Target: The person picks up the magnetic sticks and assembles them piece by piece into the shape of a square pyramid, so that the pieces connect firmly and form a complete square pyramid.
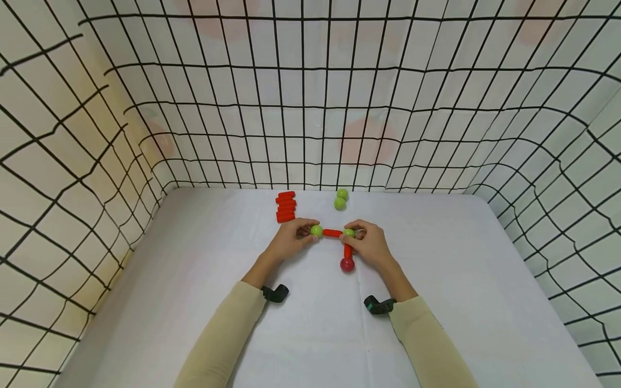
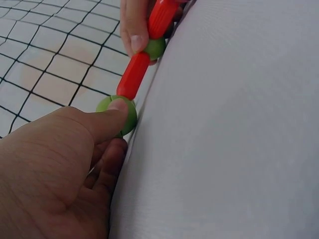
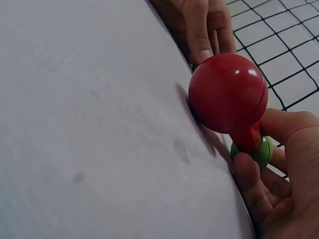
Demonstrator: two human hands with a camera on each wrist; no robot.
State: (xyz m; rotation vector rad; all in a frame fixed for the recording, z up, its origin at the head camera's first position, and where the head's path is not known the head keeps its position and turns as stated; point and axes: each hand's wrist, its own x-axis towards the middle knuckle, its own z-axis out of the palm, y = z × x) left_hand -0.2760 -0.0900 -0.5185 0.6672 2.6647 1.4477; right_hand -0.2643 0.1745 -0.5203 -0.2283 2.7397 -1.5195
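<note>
My left hand (image 1: 291,238) pinches a green ball (image 1: 317,230) between thumb and fingers. A red rod (image 1: 332,233) runs from that ball to a second green ball (image 1: 349,233), which my right hand (image 1: 370,242) pinches. From the second ball another red rod (image 1: 347,251) points toward me and ends in a dark red ball (image 1: 346,264). In the left wrist view the red rod (image 2: 133,75) meets the green ball (image 2: 119,112) under my thumb. The dark red ball (image 3: 228,93) looms large in the right wrist view, partly hiding its rod.
Several red rods (image 1: 285,207) lie stacked side by side beyond my left hand. Two green balls (image 1: 341,199) sit near the back of the white table (image 1: 310,334). Black wire mesh (image 1: 303,108) stands around the back and both sides.
</note>
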